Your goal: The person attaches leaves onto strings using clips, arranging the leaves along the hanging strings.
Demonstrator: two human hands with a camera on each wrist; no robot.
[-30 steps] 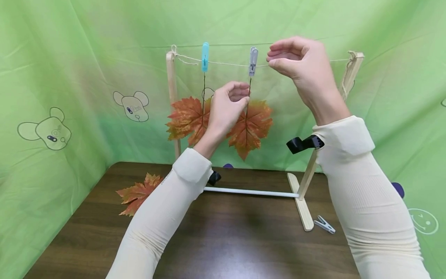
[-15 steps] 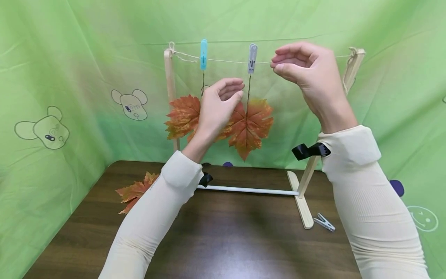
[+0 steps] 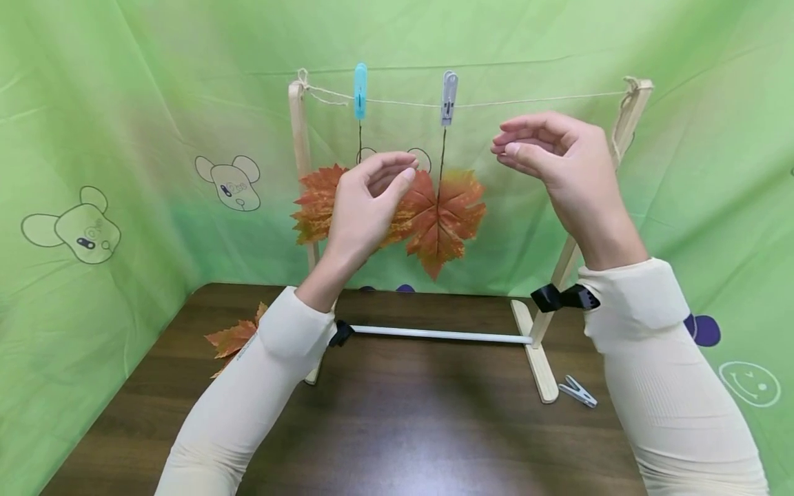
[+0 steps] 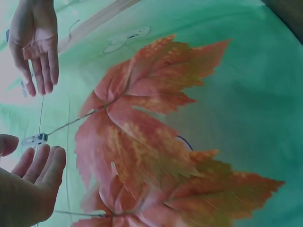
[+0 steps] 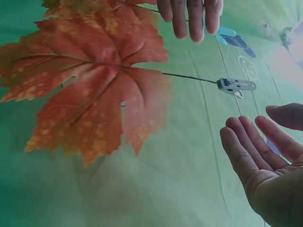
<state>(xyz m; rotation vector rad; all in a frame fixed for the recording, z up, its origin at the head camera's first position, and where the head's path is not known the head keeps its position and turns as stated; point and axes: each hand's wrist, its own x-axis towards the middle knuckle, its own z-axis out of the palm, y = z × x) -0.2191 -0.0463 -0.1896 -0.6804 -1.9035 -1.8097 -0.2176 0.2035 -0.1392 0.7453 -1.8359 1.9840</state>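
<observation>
Two orange-red artificial maple leaves hang by their stems from a string. A grey clothespin grips the stem of the right maple leaf, and a blue clothespin that of the left maple leaf. My left hand is in front of the leaves in the head view, fingers loosely bent and holding nothing. Below the string and right of the grey clothespin, my right hand hangs in the air with relaxed fingers. The right wrist view shows the grey clothespin apart from both hands.
The string spans a wooden frame with a white crossbar on a dark table. Another maple leaf lies at left, partly behind my left sleeve. A pale clothespin lies beside the frame's right foot. Green printed cloth hangs behind.
My left hand has let go of the right leaf's stem and moved left. My right hand has moved away from the string, down and to the right. Both leaves stay hanging.
</observation>
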